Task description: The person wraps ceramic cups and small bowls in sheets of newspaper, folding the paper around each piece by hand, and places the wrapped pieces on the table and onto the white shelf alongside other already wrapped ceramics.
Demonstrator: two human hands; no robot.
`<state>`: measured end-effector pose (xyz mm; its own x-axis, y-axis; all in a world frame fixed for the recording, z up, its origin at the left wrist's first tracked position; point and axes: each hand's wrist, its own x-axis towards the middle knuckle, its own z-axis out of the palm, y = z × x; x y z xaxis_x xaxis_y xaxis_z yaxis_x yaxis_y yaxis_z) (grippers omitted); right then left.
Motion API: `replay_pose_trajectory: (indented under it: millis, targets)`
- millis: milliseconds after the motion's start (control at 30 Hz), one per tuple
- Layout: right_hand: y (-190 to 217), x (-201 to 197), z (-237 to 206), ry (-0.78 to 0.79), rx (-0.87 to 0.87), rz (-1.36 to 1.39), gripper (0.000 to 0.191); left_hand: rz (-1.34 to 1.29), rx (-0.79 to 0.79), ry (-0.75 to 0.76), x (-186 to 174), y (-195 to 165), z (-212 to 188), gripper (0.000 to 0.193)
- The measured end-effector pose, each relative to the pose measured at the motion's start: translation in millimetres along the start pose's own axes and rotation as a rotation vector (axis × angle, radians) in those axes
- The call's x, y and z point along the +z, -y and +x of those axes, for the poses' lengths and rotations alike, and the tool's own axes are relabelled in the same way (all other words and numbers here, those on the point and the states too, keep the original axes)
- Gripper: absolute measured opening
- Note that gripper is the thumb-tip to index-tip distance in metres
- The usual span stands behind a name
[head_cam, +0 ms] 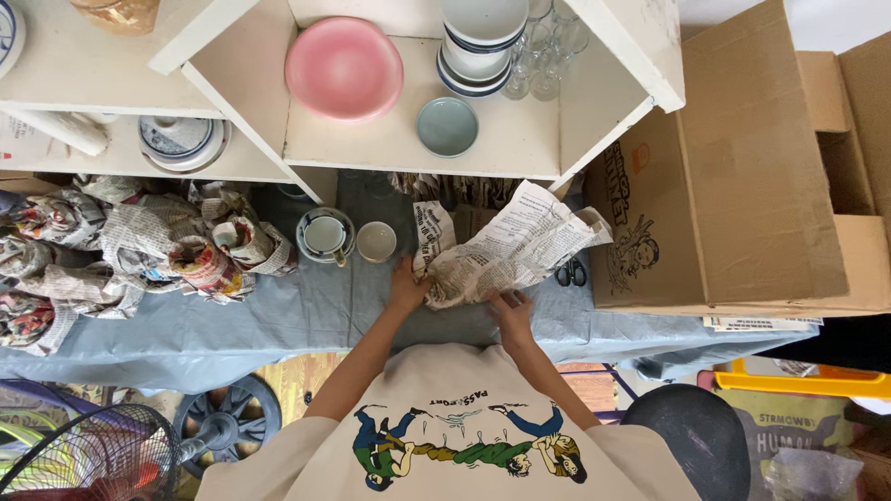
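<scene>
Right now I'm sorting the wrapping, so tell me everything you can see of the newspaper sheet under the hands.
The newspaper sheet is crumpled, printed paper bunched into a loose bundle on the blue-grey cloth, its far edge reaching toward the white shelf. The left hand presses its left side; the right hand grips its near edge. Whatever it wraps is hidden.
</scene>
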<state>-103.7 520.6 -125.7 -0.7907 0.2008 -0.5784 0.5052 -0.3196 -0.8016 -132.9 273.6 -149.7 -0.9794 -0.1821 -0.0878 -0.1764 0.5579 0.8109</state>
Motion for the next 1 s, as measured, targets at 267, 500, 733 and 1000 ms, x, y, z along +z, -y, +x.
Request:
replay_pose_trajectory:
  millis: [267, 500, 733, 1000]
  targets:
    - [-22, 12, 7, 0.278, -0.408, -0.179, 0.034, 0.128, -0.005, 0.069, 5, 1, 0, 0.070]
    - [0, 34, -18, 0.375, -1.083, -0.932, 0.031, 0.183, 0.090, -0.050, 10, -3, -2, 0.081]
    - [35, 61, -39, 0.500, -1.133, -1.203, 0.051, -0.104, 0.105, 0.238, -1, -6, 5, 0.088]
    - [25, 54, -51, 0.472, -1.260, -1.385, 0.023, -0.290, -0.088, 0.559, -41, -11, 48, 0.095]
